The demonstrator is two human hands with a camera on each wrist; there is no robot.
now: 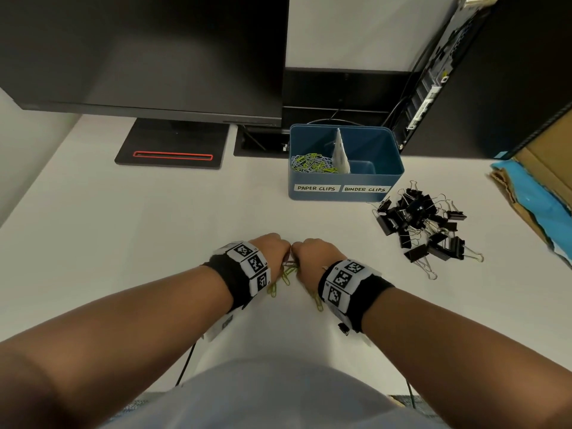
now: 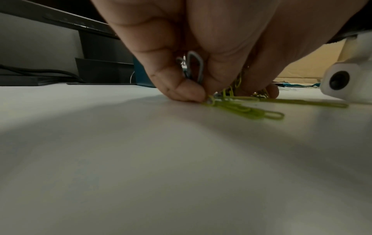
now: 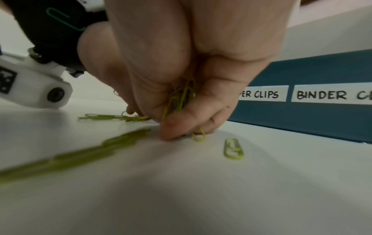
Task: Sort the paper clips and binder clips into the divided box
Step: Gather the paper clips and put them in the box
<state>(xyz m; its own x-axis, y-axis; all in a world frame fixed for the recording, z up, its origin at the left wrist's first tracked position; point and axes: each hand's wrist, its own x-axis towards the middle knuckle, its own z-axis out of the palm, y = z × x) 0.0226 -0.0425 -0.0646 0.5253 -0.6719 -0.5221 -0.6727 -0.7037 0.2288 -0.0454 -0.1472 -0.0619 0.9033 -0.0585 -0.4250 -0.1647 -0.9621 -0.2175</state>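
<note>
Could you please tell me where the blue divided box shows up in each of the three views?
Head: box upper centre-right, behind both hands.
Left wrist: a blue sliver at mid-left, beside the fingers.
Right wrist: its front wall fills the right edge.
Shared landmark: the white "PAPER CLIPS" label, read in head and right wrist views.

White desk (image 1: 123, 218) beneath a dark monitor (image 1: 148, 51); possibly a cardboard box (image 1: 544, 162) at right
</note>
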